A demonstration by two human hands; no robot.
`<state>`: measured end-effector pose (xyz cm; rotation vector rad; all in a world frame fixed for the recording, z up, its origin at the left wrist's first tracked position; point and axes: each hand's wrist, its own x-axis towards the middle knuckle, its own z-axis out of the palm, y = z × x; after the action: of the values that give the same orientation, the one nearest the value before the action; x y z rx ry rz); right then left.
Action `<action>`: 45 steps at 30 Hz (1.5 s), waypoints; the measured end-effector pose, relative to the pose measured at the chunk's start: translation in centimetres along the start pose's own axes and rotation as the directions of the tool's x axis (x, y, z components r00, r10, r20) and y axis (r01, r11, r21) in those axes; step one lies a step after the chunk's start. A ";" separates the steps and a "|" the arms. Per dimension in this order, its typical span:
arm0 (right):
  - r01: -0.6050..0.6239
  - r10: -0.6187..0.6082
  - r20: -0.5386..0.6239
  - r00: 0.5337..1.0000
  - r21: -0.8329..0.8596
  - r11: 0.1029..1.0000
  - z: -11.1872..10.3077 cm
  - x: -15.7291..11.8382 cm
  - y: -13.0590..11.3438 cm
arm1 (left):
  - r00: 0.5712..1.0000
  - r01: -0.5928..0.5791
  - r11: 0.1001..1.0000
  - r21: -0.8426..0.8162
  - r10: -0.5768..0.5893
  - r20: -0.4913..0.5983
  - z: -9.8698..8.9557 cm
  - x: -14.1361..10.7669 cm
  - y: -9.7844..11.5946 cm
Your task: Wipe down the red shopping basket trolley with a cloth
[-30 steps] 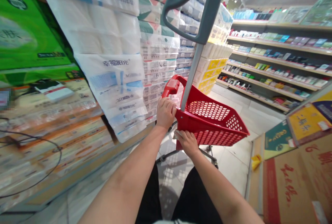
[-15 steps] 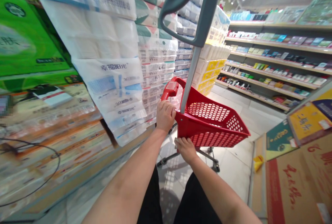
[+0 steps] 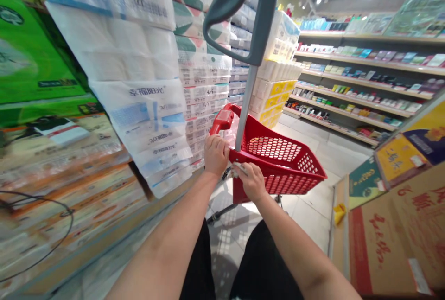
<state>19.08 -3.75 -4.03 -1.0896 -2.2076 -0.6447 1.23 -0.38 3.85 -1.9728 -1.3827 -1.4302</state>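
A red plastic shopping cart point(image 3: 269, 164) with perforated sides stands in front of me on a wheeled base. My left hand point(image 3: 216, 157) is closed on its near left corner, just below the red handle point(image 3: 222, 120). Pinched in my right hand point(image 3: 253, 182) is a small crumpled whitish cloth point(image 3: 239, 169), which lies against the cart's near end, right of my left hand. From that end rises a silver pole point(image 3: 245, 110), topped by a grey loop handle point(image 3: 264, 24).
Stacked packs of tissue rolls point(image 3: 139, 96) line the left side, with green packs point(image 3: 34, 54) nearer. A black cable point(image 3: 71, 212) hangs at lower left. Cardboard boxes point(image 3: 392, 244) stand on the right. Stocked shelves point(image 3: 361, 66) cross the back above the tiled floor point(image 3: 323, 144).
My right hand has moved up along the cart's near end, and the whitish cloth now shows in it. My left hand keeps its grip. The view has shifted slightly.
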 end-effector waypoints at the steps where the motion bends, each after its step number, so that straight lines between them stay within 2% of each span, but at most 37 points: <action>1: 0.034 -0.034 0.008 0.999 0.007 0.999 -0.3 0.3 0.0 | 1.000 -0.004 1.000 0.002 0.004 -0.001 0.0 0.0 0.0; 3: 0.077 -0.078 0.007 0.997 0.023 0.997 -0.8 0.9 0.0 | 1.000 -0.013 1.000 0.004 0.013 -0.005 -0.1 0.0 0.0; 8: -0.009 0.013 -0.130 0.991 0.027 1.000 -1.5 1.6 -0.3 | 0.999 -0.034 0.999 0.008 0.035 -0.014 -0.6 -0.1 0.2; 12: -0.002 0.004 -0.084 0.996 0.023 1.000 -1.7 1.2 -0.5 | 0.999 -0.036 0.999 0.016 0.036 0.009 -1.0 -0.2 0.4; 21: -0.083 0.099 -0.139 0.985 0.117 0.990 -1.8 0.7 -0.7 | 0.999 -0.038 0.999 0.013 0.038 0.014 -0.7 -0.3 -0.1; 25: -0.176 0.226 -0.243 0.943 0.211 0.962 -2.4 1.2 -0.8 | 0.999 -0.048 0.999 0.017 0.048 0.009 -0.7 -0.2 -0.2; 27: -0.243 0.305 -0.255 0.918 0.247 0.938 -2.6 0.8 -0.7 | 0.999 -0.051 0.999 0.015 0.051 0.004 -0.7 -0.2 -0.3; 30: -0.372 0.457 -0.248 0.854 0.321 0.871 -2.8 0.0 -0.8 | 0.998 -0.055 0.998 0.013 0.055 -0.006 -0.5 -0.3 -0.4; 32: -0.393 0.501 -0.267 0.823 0.369 0.842 -3.2 0.2 -1.1 | 0.998 -0.056 0.998 0.008 0.056 -0.013 -0.3 -0.3 -0.6; 35: -0.371 0.498 -0.284 0.819 0.400 0.838 -4.2 1.9 -1.4 | 0.998 -0.061 0.998 0.007 0.061 -0.016 -0.2 -0.2 -0.7; 38: -0.422 0.523 -0.224 0.822 0.377 0.825 -5.0 4.0 -1.5 | 0.997 -0.078 0.997 0.014 0.078 -0.019 -0.3 -0.1 -0.7; 40: -0.467 0.542 -0.172 0.823 0.339 0.817 -5.0 4.4 -1.2 | 0.996 -0.087 0.996 0.012 0.088 -0.024 -0.4 -0.1 -0.7; 42: -0.503 0.560 -0.139 0.817 0.305 0.809 -4.7 3.6 -0.6 | 0.995 -0.091 0.996 0.006 0.091 -0.030 -0.6 -0.1 -0.7; 45: -0.552 0.596 -0.129 0.792 0.265 0.791 -4.0 0.4 1.5 | 0.995 -0.095 0.995 0.003 0.095 -0.037 -0.7 -0.2 -0.8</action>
<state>21.29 -5.32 -0.70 -1.4185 -1.5874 -0.2224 0.12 -0.60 3.78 -1.9731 -1.2563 -1.4160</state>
